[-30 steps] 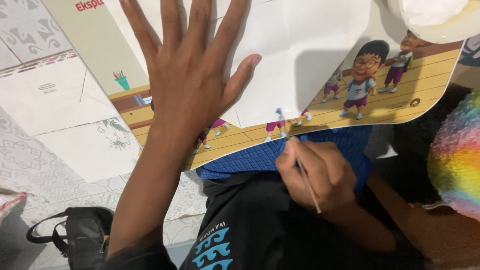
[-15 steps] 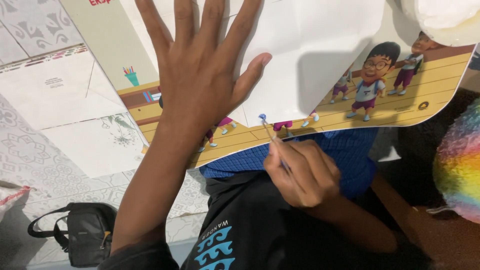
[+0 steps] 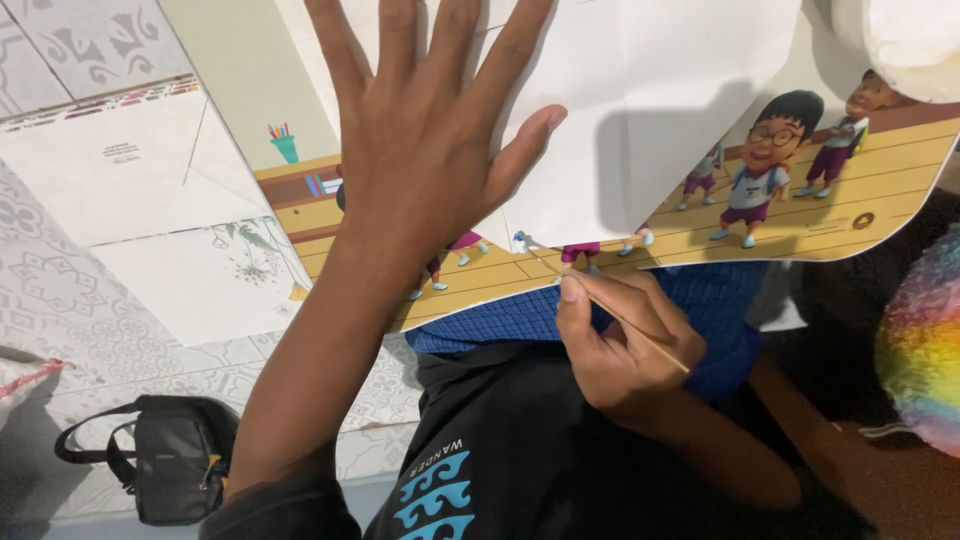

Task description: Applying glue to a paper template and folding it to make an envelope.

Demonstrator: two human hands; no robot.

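My left hand (image 3: 425, 150) lies flat with fingers spread on a white sheet of paper (image 3: 650, 110), pressing it onto a large cartoon-printed board (image 3: 800, 215) resting on my lap. My right hand (image 3: 620, 345) grips a thin wooden stick (image 3: 610, 310) like a pen. The stick's pale tip touches the lower edge of the white sheet, just below my left thumb. A blue checked cloth (image 3: 720, 300) shows under the board.
A small black bag (image 3: 165, 455) sits on the patterned tile floor at lower left. White printed sheets (image 3: 150, 200) lie on the floor left of the board. A rainbow fluffy object (image 3: 925, 350) is at right, a white round object (image 3: 905, 40) at top right.
My right hand has risen toward the board, bringing the stick's tip up to the sheet's lower edge. My left hand stays spread on the paper.
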